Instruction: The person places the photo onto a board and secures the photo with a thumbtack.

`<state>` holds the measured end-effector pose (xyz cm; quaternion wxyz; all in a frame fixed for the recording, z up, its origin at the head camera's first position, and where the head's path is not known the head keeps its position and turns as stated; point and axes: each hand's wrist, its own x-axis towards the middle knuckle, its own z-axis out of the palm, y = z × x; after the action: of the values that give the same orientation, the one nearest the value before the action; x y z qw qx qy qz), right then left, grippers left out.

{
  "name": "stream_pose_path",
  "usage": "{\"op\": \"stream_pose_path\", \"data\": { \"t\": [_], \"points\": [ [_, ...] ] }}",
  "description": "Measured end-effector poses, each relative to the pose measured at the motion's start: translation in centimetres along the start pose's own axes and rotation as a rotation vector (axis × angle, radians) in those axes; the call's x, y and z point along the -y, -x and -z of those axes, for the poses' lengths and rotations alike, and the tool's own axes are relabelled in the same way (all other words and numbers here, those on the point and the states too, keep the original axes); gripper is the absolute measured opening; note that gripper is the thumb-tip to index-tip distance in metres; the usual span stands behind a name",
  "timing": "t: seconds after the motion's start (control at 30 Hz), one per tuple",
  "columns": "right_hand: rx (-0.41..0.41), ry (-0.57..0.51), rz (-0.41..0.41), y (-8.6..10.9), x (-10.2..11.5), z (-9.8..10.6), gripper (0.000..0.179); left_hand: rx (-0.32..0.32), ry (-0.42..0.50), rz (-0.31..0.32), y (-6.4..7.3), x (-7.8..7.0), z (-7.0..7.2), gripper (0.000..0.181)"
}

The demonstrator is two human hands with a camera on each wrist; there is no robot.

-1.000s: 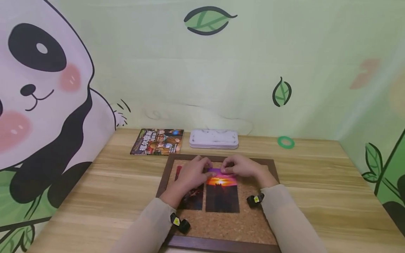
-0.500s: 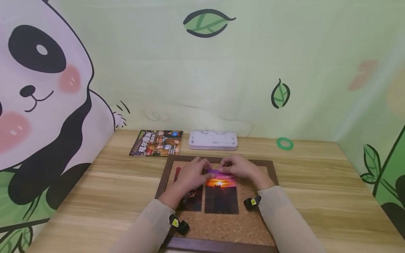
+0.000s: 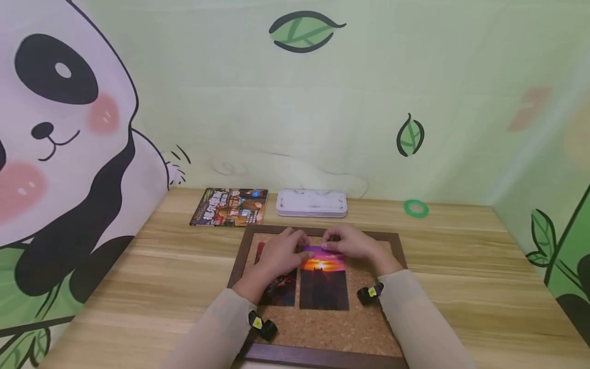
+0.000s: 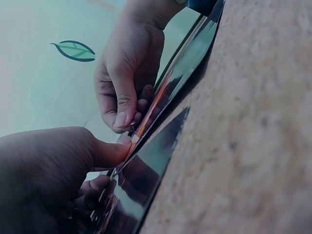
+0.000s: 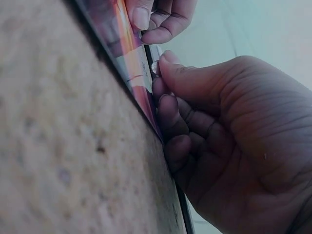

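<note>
A sunset photo [image 3: 323, 287] lies upright on a framed cork board [image 3: 318, 328], beside a second, darker photo [image 3: 282, 292]. My left hand [image 3: 283, 251] is at the sunset photo's top left, its thumb on the picture and its fingers curled at the top edge. Along the same edge, my right hand [image 3: 352, 242] pinches a small shiny thumbtack [image 5: 155, 68] between thumb and forefinger. Its other fingers curl down by the photo's corner in the right wrist view. The left hand and forearm cover part of the darker photo.
Behind the board, a comic-style book [image 3: 229, 207], a white tin case [image 3: 311, 203] and a green tape ring [image 3: 416, 208] lie on the wooden table [image 3: 465, 287]. A cloth backdrop [image 3: 221, 92] with a panda and leaves hangs close behind.
Both hands keep nearly the same place at the photo's top edge. The head view shifts slightly; the photos and board stay put.
</note>
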<state>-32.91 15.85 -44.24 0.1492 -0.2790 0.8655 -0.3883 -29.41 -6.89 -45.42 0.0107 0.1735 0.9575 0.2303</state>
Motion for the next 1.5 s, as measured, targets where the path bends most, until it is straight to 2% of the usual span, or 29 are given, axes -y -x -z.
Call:
{"op": "stream_pose_path", "data": {
  "t": [0.3, 0.53, 1.07, 1.5],
  "points": [
    [0.023, 0.029, -0.021, 0.1, 0.3, 0.1, 0.01, 0.006, -0.005, 0.002, -0.1, -0.3, 0.1, 0.028],
    [0.001, 0.091, -0.04, -0.5, 0.9, 0.0, 0.01, 0.012, -0.008, 0.004, -0.2, -0.3, 0.4, 0.027],
    [-0.071, 0.078, -0.118, -0.4, 0.4, -0.5, 0.01, 0.011, -0.018, 0.01, 0.0, 0.1, -0.2, 0.028],
    [0.014, 0.125, -0.01, -0.4, 0.6, -0.3, 0.012, 0.014, -0.023, 0.012, -0.2, 0.0, 0.0, 0.029]
  ]
}}
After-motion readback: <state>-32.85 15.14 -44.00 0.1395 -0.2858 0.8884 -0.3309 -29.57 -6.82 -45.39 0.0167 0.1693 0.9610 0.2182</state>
